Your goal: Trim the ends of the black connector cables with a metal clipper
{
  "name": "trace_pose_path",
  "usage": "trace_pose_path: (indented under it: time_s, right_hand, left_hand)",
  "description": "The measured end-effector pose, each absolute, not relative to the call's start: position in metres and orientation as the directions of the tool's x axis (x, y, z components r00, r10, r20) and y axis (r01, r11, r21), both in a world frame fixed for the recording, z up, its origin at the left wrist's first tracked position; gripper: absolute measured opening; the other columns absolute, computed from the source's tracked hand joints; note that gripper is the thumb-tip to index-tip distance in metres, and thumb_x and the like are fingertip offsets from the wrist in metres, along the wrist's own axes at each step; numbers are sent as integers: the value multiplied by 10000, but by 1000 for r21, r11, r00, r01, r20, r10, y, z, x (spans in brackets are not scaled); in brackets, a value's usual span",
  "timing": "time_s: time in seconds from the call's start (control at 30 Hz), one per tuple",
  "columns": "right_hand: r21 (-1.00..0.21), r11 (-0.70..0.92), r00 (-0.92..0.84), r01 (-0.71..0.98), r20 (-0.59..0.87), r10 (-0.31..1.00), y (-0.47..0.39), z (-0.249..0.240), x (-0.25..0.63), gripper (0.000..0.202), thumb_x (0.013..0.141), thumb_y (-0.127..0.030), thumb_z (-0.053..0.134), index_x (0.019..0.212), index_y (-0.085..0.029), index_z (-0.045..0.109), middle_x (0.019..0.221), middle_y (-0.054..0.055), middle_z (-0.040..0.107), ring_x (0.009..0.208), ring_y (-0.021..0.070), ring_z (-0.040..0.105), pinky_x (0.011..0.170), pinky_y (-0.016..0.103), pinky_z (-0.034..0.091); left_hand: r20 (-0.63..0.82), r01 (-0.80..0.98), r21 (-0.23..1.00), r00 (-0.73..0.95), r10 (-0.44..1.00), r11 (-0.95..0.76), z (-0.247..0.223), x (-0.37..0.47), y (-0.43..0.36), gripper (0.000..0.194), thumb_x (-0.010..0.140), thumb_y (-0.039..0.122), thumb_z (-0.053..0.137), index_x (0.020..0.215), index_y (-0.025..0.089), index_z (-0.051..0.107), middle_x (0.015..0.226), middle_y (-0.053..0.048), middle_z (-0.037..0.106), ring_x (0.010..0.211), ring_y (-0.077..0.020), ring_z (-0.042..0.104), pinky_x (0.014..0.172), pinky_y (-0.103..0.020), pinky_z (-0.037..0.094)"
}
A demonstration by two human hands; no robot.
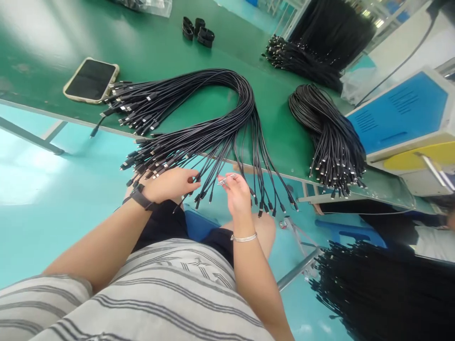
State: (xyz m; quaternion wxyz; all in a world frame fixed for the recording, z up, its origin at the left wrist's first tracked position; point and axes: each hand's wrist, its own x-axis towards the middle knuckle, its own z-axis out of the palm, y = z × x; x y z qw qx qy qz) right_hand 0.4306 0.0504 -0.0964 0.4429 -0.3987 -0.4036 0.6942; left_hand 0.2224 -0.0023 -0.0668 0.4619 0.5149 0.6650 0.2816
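Observation:
A large bundle of black cables (231, 80) lies in a U-shaped bend on the green table, its plug ends hanging over the front edge. My left hand (172, 184), with a dark watch on the wrist, pinches one black cable near its plug. To the right, my right hand (237, 192) has its fingers closed on a small shiny metal tool (226, 179), whose exact shape is too small to tell. Several loose cable ends (209, 189) hang between and beside the two hands.
A phone (91, 80) lies on the green table (149, 52) at the left. Black coils (198, 32) sit farther back. A tied cable bundle (325, 128) rests beside a blue-panelled machine (401, 106). More cables (384, 293) hang at lower right, near a blue stool (350, 232).

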Motion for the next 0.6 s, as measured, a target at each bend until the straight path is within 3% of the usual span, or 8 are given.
trace_pose_path:
  time_s: [0.07,0.13,0.23,0.43,0.6]
  right_hand:
    - [-919,-282,-304,-276,-195,932,50,-100,433,275,717,-395,790,862,-212,646,783,15,733,941,219,725,948,393,509]
    - [-925,-278,-315,-260,-191,930,51,-104,434,257,720,-386,783,850,-208,650,772,28,742,985,234,722,959,398,510]
    - [-934,-255,-310,-249,-173,935,53,-110,432,236,731,-383,764,847,-210,652,772,31,745,1002,232,717,964,391,512]
    - [-951,-199,-213,-235,-149,966,54,-112,436,217,726,-346,777,838,-212,648,833,10,718,857,195,712,897,368,533]
    - [-950,-207,-156,-234,-173,972,41,-111,452,226,750,-344,780,876,-211,648,877,24,733,893,195,713,903,367,531]
  left_hand:
    - [-321,383,873,-16,947,303,-72,223,-3,258,710,398,758,666,214,583,603,12,576,560,-167,480,543,-281,315]
    - [-336,298,904,51,940,307,-77,228,-2,267,753,457,727,834,215,650,706,-3,646,639,-191,563,586,-283,385]
    - [-368,131,928,203,907,348,-88,243,-1,441,794,551,684,1053,196,643,901,-65,730,789,-239,673,666,-314,491]
    - [-450,-88,871,251,857,483,-100,268,-6,417,844,521,675,1053,167,600,884,-104,754,718,-212,716,643,-302,537]
    - [-484,-181,821,280,829,541,-97,263,-10,337,813,446,751,923,146,645,1011,-145,764,754,-192,724,630,-253,539]
